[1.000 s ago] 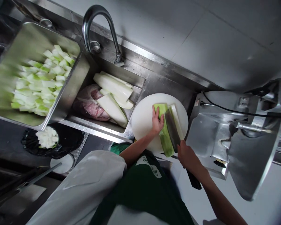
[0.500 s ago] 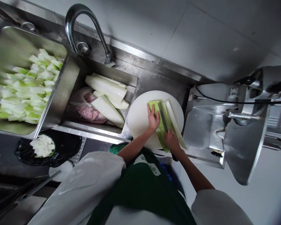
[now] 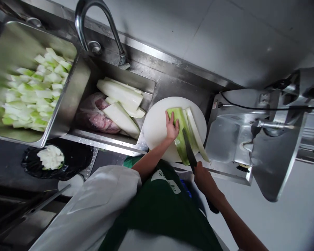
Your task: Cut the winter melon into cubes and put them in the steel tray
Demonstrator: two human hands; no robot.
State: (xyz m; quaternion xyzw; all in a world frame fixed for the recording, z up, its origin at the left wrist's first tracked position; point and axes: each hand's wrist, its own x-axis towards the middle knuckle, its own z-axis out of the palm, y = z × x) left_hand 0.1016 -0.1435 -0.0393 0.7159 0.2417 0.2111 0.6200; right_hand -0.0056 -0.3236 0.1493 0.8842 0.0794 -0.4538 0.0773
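Observation:
My left hand (image 3: 172, 129) rests on a long pale-green piece of peeled gourd (image 3: 180, 144), its fingers stretched out and apart. The gourd lies on a round white cutting board (image 3: 154, 127). My right hand (image 3: 204, 176) is closed around the handle of a kitchen knife (image 3: 188, 150). The blade slants along the gourd's near half, its tip toward the middle of the piece. To the right of the blade lie narrower gourd strips (image 3: 197, 134), the outermost reaching past the board's near edge.
A sink basin (image 3: 149, 101) left of the board holds large gourd pieces (image 3: 121, 120) and bagged raw meat (image 3: 96, 115). A deep metal pan (image 3: 81, 75) of gourd chunks (image 3: 36, 94) stands farther left, beside the faucet (image 3: 80, 24). A metal slicer (image 3: 274, 153) is at right.
My right hand has drawn the knife back toward my body and to the right, so more blade shows. My left hand stays on the gourd. The view has shifted slightly.

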